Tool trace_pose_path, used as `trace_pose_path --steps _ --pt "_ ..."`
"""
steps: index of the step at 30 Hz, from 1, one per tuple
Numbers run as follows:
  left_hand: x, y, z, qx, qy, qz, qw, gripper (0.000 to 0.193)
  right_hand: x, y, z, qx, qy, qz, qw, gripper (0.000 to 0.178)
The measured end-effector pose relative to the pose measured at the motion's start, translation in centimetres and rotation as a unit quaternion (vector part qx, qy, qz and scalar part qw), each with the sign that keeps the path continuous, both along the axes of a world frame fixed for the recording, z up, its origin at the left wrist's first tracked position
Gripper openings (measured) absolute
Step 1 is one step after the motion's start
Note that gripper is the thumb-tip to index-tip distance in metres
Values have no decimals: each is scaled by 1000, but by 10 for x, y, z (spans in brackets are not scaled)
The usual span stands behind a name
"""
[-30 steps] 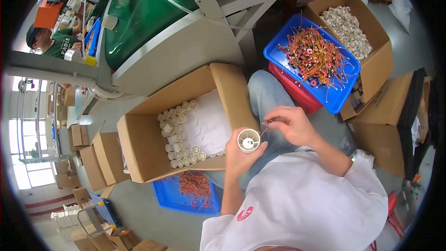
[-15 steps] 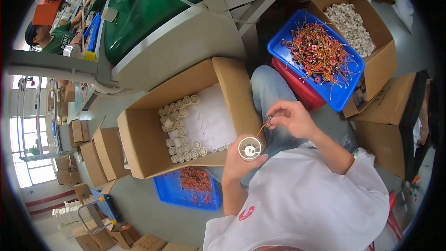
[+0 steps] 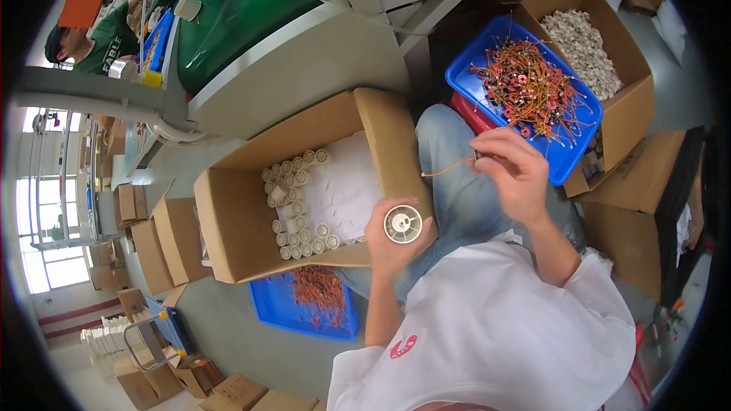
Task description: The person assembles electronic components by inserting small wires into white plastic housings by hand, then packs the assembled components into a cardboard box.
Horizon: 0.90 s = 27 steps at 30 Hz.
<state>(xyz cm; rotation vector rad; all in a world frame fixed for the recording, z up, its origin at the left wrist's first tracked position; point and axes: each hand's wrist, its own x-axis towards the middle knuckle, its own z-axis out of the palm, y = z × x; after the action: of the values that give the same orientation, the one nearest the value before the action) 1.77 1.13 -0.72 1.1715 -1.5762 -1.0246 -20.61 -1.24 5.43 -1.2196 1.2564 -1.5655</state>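
My left hand (image 3: 386,247) is wrapped round a white round plastic housing (image 3: 403,224), its open spoked end facing up. Up and to the right, my right hand (image 3: 514,171) pinches a small part with an orange wire lead (image 3: 448,169). The lead hangs out to the left with its loose end in the air, apart from the housing; the part itself is mostly hidden by my fingers. Just left of the housing stands a cardboard box (image 3: 221,247) holding several similar white housings (image 3: 293,240) lined up along its left side on a white sheet.
A blue tray (image 3: 565,171) heaped with wired parts (image 3: 529,87) sits at the right, beside a carton of small white pieces (image 3: 582,53). Another blue tray (image 3: 270,312) with reddish parts lies on the floor. A green-topped conveyor (image 3: 251,23) stands ahead; a co-worker (image 3: 106,42) is far left.
My right hand has moved right and up, away from the housing, carrying the wired part. The wire end, earlier close to the housing, is now apart from it. The left hand shifted slightly up.
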Motion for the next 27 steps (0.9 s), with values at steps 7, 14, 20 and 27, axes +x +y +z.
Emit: trace_pose_path --steps 7,14,20,27 --pt "-8 -7 11 -98 -124 4 987 70 12 22 19 -127 176 38 975 25" --pt "-31 -14 -15 -203 -84 172 960 71 29 34 8 -126 160 -15 979 26" --pt "-35 -15 -8 -240 -139 203 939 68 32 28 9 -134 194 -25 972 27" --pt "-35 -15 -4 -239 -142 202 939 65 38 26 6 -141 191 -11 971 23"
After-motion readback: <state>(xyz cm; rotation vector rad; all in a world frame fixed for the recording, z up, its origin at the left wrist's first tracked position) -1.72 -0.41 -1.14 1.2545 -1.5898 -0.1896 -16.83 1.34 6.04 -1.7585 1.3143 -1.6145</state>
